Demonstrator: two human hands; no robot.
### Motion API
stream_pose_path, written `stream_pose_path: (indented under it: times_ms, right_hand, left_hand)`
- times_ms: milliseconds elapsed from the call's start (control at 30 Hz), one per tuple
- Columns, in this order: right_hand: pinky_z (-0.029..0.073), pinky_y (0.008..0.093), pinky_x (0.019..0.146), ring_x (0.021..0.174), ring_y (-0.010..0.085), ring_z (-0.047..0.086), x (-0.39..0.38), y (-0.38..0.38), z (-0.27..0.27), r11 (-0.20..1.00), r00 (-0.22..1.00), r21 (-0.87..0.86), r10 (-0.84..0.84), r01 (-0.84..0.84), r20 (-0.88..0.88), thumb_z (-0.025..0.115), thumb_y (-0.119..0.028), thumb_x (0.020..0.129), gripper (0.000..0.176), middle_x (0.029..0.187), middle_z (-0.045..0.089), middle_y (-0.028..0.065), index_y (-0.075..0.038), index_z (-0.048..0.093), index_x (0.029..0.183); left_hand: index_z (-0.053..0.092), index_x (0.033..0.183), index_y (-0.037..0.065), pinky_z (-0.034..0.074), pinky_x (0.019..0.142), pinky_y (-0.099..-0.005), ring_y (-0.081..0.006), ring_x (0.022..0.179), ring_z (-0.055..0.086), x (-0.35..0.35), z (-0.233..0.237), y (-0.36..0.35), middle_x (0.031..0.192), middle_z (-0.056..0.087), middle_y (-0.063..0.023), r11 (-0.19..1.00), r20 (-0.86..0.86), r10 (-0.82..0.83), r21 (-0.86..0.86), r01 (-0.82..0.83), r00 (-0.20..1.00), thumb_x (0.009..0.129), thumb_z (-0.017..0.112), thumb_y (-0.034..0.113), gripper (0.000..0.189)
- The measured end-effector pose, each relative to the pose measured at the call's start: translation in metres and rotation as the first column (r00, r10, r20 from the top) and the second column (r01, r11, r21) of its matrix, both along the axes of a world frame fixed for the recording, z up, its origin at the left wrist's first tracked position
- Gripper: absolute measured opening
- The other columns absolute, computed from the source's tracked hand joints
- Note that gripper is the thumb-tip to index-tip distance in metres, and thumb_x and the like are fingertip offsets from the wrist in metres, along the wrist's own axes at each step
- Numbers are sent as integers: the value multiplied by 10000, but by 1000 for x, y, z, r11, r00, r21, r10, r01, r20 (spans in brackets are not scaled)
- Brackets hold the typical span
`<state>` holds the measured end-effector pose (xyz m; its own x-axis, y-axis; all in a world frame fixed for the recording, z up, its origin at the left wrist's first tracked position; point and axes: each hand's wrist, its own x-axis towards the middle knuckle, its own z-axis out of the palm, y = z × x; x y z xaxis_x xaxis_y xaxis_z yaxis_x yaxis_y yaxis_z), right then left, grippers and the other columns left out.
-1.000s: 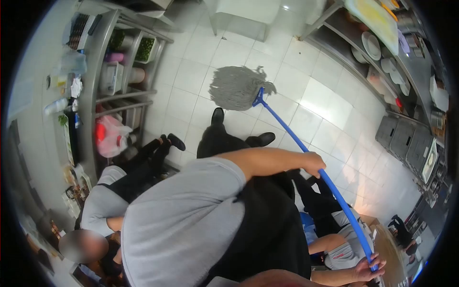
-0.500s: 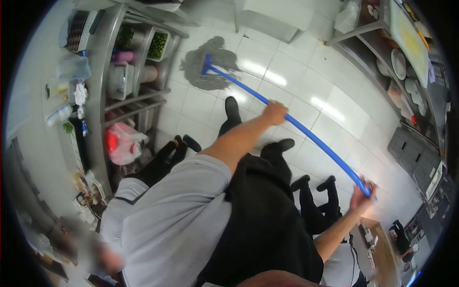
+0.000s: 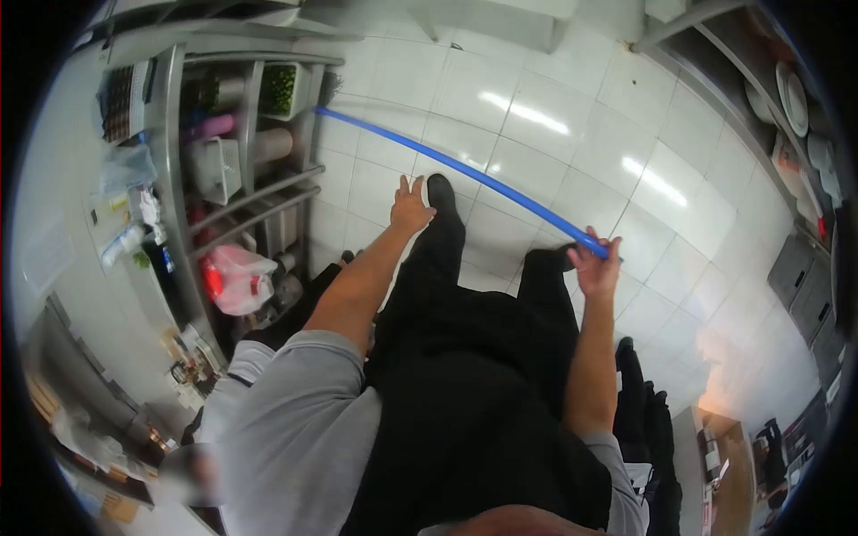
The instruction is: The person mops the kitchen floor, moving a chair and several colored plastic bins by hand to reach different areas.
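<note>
A long blue mop handle (image 3: 474, 172) slants across the view from the metal shelf to my right hand. My right hand (image 3: 594, 266) grips its near end, in front of my right leg. My left hand (image 3: 412, 207) is off the handle, fingers spread, holding nothing, near my left shoe (image 3: 442, 192). At the handle's far end, a bit of the grey mop head (image 3: 331, 87) shows beside the shelf leg; the shelf hides the rest.
On my left stands a metal shelf (image 3: 313, 134) with tubs and a pink-and-red plastic bag (image 3: 239, 279). White floor tiles (image 3: 465, 76) lie ahead. To the right are a rack with plates (image 3: 792, 96) and grey drawers (image 3: 794, 272). Other people stand close on both sides.
My left hand has let go of the handle and moved left, opening. The mop head has moved left to the shelf. My right hand, still on the handle, has come forward and left.
</note>
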<state>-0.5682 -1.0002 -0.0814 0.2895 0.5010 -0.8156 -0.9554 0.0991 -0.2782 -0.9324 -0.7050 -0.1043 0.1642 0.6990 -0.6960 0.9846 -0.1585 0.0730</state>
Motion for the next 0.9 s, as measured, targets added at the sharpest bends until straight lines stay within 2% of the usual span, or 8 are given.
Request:
stream_pose_path:
  times_ms: [167,267,467,567,667,733,833,900]
  right_hand:
    - [536,617,982,1314,468,596,99,-123,44,987,960,-72,-121,143,252,599,-560,1025,456,1036,748,94,-158,628,811]
    - [447,502,1158,954,235,677,158,-229,104,948,889,-34,-286,318,357,633,-457,1038,414,836,681,37,-118,618,801]
    - [597,336,728,930,310,631,200,-329,196,972,868,12,-217,236,448,550,-406,1094,455,789,574,74,-76,549,782]
    - [587,374,770,898,307,635,178,-297,153,968,892,95,-253,234,375,554,-392,1096,442,781,566,75,-83,532,781]
    - [523,406,884,781,196,565,102,-220,78,856,774,-63,-430,513,465,592,-368,1080,402,707,521,6,-133,506,766]
    - [524,498,1030,732,198,555,27,-164,25,779,744,-62,-567,624,354,588,-389,1076,409,697,528,9,-143,528,754]
    - [525,591,1049,1202,409,659,-89,-61,-17,830,839,-128,-527,542,134,501,-534,1079,476,931,731,99,-158,639,821]
    - [510,627,1015,1240,411,621,-168,-33,-72,885,885,-3,-466,466,3,521,-607,1046,505,1146,731,125,-167,651,835]
  left_hand:
    - [346,1615,191,320,1228,-571,-521,1506,305,98,-18,-20,1680,239,-279,922,-5,-300,254,292,954,775,871,334,1001]
    - [558,1458,148,334,1198,-601,-458,1479,383,163,-15,-66,1558,477,-195,761,36,-646,105,640,763,801,834,398,756]
    - [742,1027,136,467,1001,-537,-319,1105,674,213,-45,-152,1059,732,-110,715,382,-627,-63,696,679,848,760,402,321]
    - [736,974,131,492,953,-512,-313,1039,686,187,-81,-125,1014,730,-112,690,316,-681,-26,723,661,839,770,371,277]
    - [735,942,133,503,912,-495,-306,1014,682,144,-108,-39,999,723,-111,685,108,-719,-50,727,686,876,740,373,249]
    - [734,956,133,488,938,-513,-305,1048,667,86,-155,24,1021,720,-107,646,11,-755,186,740,656,931,677,434,307]
    - [676,1311,182,429,1087,-599,-347,1296,548,1,-204,131,1332,599,-121,702,-284,-636,173,691,717,925,689,310,407]
    - [619,1404,198,389,1129,-637,-408,1425,445,-12,-189,178,1524,486,-142,880,-501,-291,195,434,815,948,680,334,480]
